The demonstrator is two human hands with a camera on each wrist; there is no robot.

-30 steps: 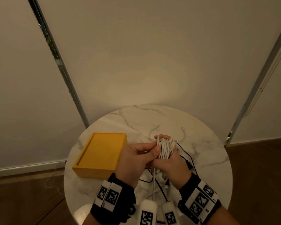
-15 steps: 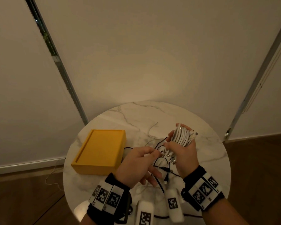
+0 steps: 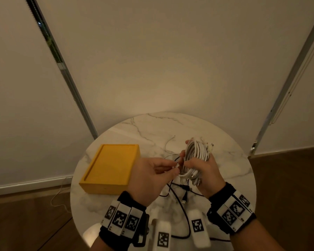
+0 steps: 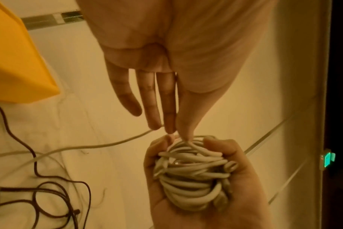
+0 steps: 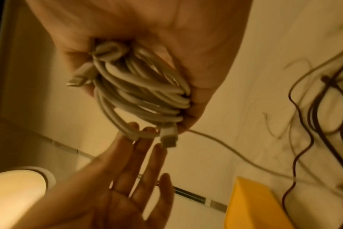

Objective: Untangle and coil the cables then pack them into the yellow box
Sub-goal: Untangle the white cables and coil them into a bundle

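While the right hand point(image 3: 205, 171) has its grip curled tight round a bundle of white cable point(image 3: 194, 156), thumb on one side and fingers on the other, the left hand point(image 3: 152, 176) is right next to it w/ fingers mostly straight and its thumb and fingertips point(image 4: 171, 124) touching the edge of the coil. From the left wrist cam it looks like thumb and a finger are pinching one white strand there, but tbh can't say for sure. Bundle is held up over the round marble surface point(image 3: 225, 160), not in the yellow box point(image 3: 111, 167) yet. Box sits on the left side of the surface, near the left hand but not touching it. A couple of plugs stick out of the coil, one at the top and a few hanging at the bottom. Under the hands there's a loose mess of black cable point(image 3: 183, 205) lying on the surface, plus a thin white cable point(image 3: 168, 144) behind the bundle. Right wrist cam is a bit blurry.
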